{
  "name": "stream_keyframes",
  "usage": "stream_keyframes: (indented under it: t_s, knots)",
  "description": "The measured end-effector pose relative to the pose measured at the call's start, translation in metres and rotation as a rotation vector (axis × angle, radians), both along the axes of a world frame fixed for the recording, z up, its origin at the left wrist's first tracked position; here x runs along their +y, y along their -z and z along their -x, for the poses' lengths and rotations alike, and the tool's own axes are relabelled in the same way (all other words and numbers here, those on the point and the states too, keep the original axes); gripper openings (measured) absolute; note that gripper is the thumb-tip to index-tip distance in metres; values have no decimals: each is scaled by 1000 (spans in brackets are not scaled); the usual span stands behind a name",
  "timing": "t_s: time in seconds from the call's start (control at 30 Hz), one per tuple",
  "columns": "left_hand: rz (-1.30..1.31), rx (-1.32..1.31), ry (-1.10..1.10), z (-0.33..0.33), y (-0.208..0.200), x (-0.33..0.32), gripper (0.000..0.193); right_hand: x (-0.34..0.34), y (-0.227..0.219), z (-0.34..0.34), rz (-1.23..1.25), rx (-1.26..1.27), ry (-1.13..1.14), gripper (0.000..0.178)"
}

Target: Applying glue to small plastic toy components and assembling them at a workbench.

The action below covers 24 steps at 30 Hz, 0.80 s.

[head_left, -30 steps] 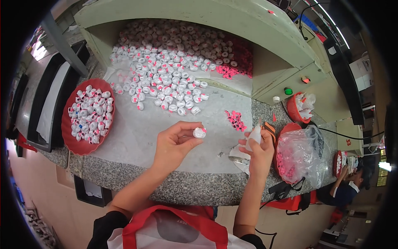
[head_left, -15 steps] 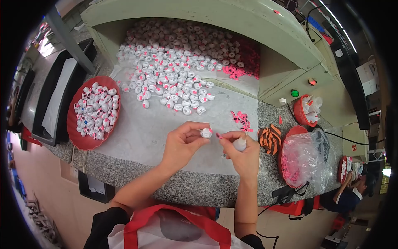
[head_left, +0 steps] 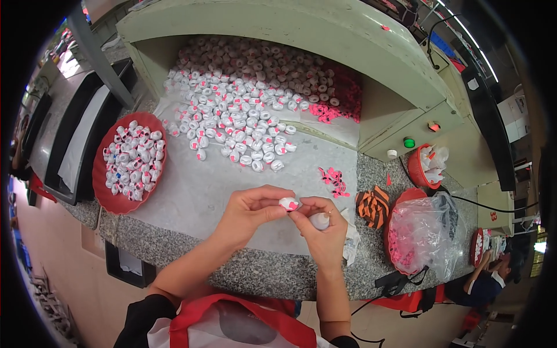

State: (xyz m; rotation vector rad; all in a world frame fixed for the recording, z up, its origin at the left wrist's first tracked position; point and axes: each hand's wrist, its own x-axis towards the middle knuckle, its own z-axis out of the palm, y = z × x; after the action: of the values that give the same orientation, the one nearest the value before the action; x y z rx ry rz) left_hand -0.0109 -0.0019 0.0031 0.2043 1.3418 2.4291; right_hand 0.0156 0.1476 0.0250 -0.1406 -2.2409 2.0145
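Note:
My left hand [head_left: 254,210] pinches a small rounded white plastic piece [head_left: 286,203] between thumb and fingertips. A pink patch shows on the piece's right side. My right hand [head_left: 326,238] meets it there, thumb and forefinger at the pink patch. Tucked in the curled fingers of that hand is a small white squeeze bottle [head_left: 319,220]; its far end is hidden. Beyond my hands many like white pieces [head_left: 243,136], some with pink bits, lie heaped on white paper [head_left: 191,191]. A little pile of flat pink and dark pieces [head_left: 333,181] lies beyond my right hand.
At left stands a red bowl [head_left: 100,188] of white pieces, beside a black tray [head_left: 58,168]. To the right are an orange-and-black striped cloth [head_left: 373,206], a red bowl [head_left: 396,203] under clear plastic, and a small red basket [head_left: 415,169]. A pale green shelf [head_left: 278,26] overhangs the heap.
My right hand has brought a small pink and dark piece leftward onto the white piece. Both hands are now together and a little nearer me; the white piece has turned.

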Motion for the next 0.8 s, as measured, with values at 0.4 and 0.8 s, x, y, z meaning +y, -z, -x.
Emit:
stream_keyframes:
  t_s: [0.4,0.8]
  knots:
    - [-42,-10,-14,-1,4,5,29,9,2,3,-30,72,-140,24]
    - [-310,-272,27,2,14,7,27,22,-5,0,-83,106,27,25]
